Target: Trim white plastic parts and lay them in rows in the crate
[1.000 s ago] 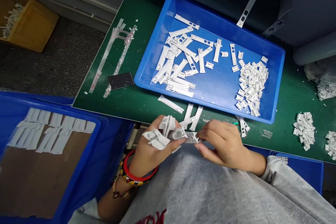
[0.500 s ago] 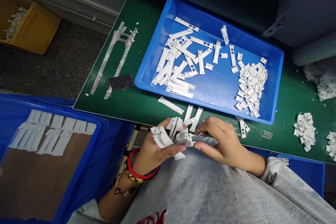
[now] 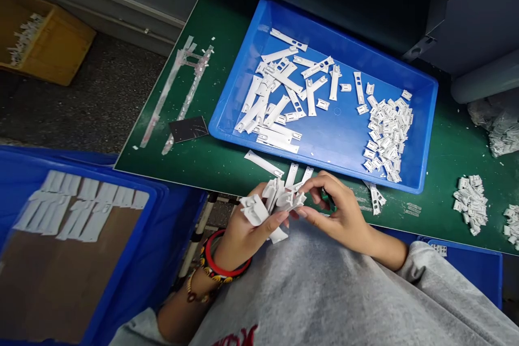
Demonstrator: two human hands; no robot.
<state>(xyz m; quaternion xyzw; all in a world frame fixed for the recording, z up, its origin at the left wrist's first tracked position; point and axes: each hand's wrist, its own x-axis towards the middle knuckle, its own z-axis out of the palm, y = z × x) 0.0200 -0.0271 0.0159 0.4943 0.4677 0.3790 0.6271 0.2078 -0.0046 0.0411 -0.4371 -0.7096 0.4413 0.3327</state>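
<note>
My left hand is closed round several white plastic strips with moulded clip ends, fanned out above my lap. At the right of the bunch, the thumb and index finger of my right hand pinch the end of one white plastic strip. Something dark shows between the right fingers; I cannot make out what. Beyond my hands, loose strips lie on the green table along the near side of a blue tray.
The tray holds a heap of long strips at left and small white clips at right. More clips lie on the table's right. A blue bin with strips laid on cardboard stands at left, a yellow bin behind.
A white strip seen in mid-air over the tray is gone from there; one now lies atop the long-strip heap. The strips in my left hand have turned slightly, and my right fingers have shifted on them.
</note>
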